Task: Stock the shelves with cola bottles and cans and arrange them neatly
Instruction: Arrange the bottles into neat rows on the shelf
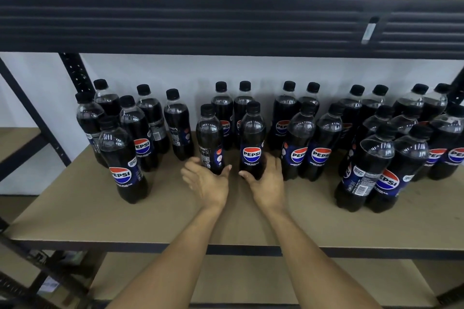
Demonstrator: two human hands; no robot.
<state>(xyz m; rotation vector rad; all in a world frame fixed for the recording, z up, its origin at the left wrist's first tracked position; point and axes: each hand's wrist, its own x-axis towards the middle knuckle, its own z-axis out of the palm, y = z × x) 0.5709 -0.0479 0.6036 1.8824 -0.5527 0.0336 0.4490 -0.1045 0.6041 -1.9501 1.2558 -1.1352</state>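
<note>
Cola bottle (209,140), logo turned away, stands upright at centre frame on the shelf (75,208). The left hand (206,182) cups its base, fingers loosely curled. The right hand (266,184) wraps its logo-forward neighbour (252,138). A twist about its upright axis seems due.

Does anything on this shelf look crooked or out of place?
Nothing is spilled or fallen. The turned bottle in the left hand shows its barcode side, while the front-facing bottle in the right hand shows its logo.
</note>
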